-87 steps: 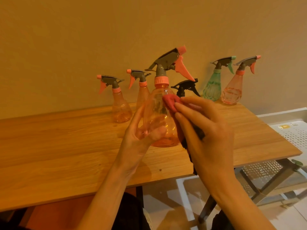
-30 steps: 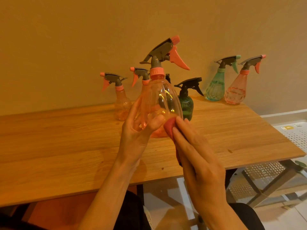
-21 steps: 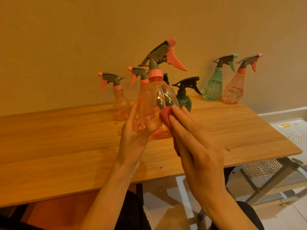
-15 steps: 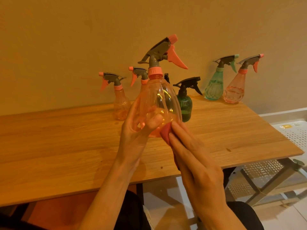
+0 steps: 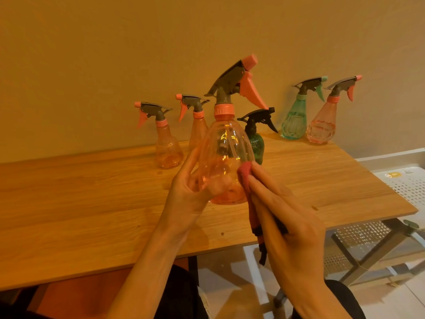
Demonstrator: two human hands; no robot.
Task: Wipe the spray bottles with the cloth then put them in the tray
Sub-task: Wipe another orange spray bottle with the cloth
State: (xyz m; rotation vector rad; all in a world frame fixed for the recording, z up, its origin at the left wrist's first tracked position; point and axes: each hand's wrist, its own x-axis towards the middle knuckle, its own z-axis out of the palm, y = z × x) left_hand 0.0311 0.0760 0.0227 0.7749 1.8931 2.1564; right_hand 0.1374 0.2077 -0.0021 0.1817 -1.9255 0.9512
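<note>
Gripping the large orange spray bottle near its base, the left hand holds it upright above the wooden table. A red cloth is pressed against its lower right side by the right hand's straight fingers.

No lettering could be read on anything — the spray bottles carried no legible labels. The white perforated tray at the right bore a small yellow sticker and a pale barcode-like tag beside it, but both were too small and blurred to make out.
</note>
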